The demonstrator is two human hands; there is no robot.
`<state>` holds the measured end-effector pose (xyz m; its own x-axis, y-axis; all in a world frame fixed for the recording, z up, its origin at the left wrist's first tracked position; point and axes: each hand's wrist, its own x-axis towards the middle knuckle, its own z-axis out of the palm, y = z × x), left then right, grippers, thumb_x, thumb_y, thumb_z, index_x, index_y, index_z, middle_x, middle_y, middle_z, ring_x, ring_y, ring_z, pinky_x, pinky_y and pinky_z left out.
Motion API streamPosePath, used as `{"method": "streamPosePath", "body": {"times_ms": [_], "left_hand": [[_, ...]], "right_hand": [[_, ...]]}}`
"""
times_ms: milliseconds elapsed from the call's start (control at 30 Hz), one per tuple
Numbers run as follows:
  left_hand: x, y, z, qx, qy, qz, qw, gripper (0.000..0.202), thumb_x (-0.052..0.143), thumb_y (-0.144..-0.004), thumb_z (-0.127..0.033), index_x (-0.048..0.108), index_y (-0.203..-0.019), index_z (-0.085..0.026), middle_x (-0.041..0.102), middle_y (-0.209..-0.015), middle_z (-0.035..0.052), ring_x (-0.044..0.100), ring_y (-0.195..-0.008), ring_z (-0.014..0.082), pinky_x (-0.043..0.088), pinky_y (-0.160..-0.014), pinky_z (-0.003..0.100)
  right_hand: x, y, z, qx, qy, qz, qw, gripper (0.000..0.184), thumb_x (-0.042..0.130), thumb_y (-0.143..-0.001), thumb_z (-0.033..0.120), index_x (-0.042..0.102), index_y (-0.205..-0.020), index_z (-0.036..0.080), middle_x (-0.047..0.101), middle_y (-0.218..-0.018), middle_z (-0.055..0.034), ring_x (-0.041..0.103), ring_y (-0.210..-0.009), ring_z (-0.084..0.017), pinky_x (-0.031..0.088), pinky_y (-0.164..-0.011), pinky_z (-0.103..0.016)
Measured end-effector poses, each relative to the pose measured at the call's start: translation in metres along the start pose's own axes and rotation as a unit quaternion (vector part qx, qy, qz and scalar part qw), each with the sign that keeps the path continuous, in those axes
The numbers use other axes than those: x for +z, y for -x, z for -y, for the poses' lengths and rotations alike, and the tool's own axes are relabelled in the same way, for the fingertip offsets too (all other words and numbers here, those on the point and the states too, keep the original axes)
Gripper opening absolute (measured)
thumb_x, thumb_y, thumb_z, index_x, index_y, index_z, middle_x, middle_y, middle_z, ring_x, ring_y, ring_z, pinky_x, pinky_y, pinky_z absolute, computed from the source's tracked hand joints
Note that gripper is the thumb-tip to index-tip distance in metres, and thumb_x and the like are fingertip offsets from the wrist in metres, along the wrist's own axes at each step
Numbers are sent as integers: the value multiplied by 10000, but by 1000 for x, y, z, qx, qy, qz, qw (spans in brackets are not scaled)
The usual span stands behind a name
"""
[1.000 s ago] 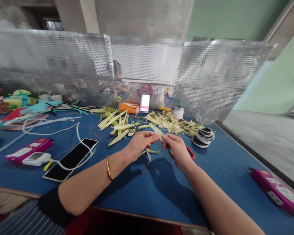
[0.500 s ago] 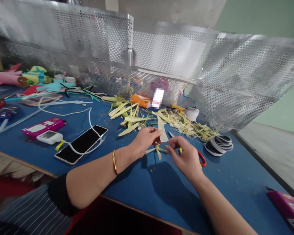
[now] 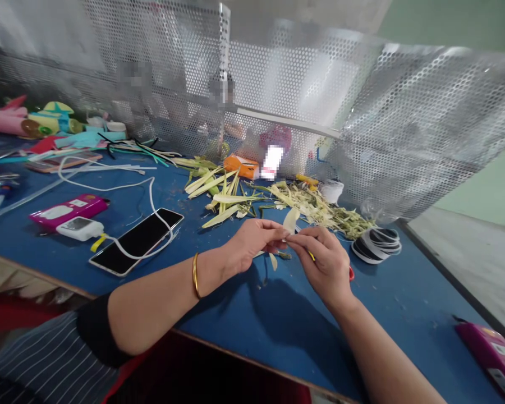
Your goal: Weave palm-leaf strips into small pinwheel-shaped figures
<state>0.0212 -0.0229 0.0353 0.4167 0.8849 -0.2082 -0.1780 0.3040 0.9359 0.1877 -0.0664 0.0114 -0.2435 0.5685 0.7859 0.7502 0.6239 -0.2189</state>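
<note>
A pale strip of corn husk (image 3: 292, 220) stands up between my two hands above the blue table. My left hand (image 3: 258, 242), with a gold bangle at the wrist, pinches its lower end. My right hand (image 3: 323, 259) is closed at the same end, its fingertips meeting those of the left. Below them on the table lies a small knotted husk piece (image 3: 273, 261), partly hidden by the hands. Scissors lie behind my right hand; a bit of their red handle (image 3: 352, 274) shows.
Long husk leaves (image 3: 225, 196) and a heap of husk scraps (image 3: 320, 207) lie beyond my hands. On the left are a phone (image 3: 138, 241), a white cable and a purple power strip (image 3: 69, 212). A striped roll of tape (image 3: 376, 246) sits right, before a perforated metal screen (image 3: 286, 78).
My right hand has moved left and closed on the husk strip's lower end, where its fingers were apart from it before. The strip now leans the other way, its top toward the right.
</note>
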Motion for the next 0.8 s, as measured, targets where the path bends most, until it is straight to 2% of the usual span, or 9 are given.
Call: {"method": "streamPosePath", "body": {"times_ms": [233,433,633,800], "left_hand": [[3,1,2,24,1,-17,1000,114,755,-742,-193,699,-664,-132,648,-634,19,571,-583,83,444,-608,231],[6,0,3,15,-2,-37,999,90,738,-748,-145,708,-664,-138,654,-616,27,605,-600,106,460,-617,246],[5,4,1,49,-27,-1,998,114,701,-781,-209,712,-691,-139,662,-649,32,607,-635,107,448,-625,238],[5,4,5,104,-68,12,992,96,774,-688,-178,708,-747,-140,687,-720,16,603,-666,94,464,-668,227]], "right_hand": [[0,-6,5,109,-105,-13,988,86,627,-879,181,681,-842,237,654,-816,-13,611,-786,-176,472,-718,-315],[-1,-8,7,187,-122,2,975,130,628,-865,264,613,-744,221,640,-771,-19,584,-757,-183,467,-710,-318],[1,-8,7,286,-195,22,938,151,635,-845,316,597,-759,198,619,-700,0,547,-662,-148,434,-640,-285],[3,-7,4,305,-225,-1,925,130,691,-776,281,594,-767,195,580,-682,21,513,-642,-130,417,-620,-274]]}}
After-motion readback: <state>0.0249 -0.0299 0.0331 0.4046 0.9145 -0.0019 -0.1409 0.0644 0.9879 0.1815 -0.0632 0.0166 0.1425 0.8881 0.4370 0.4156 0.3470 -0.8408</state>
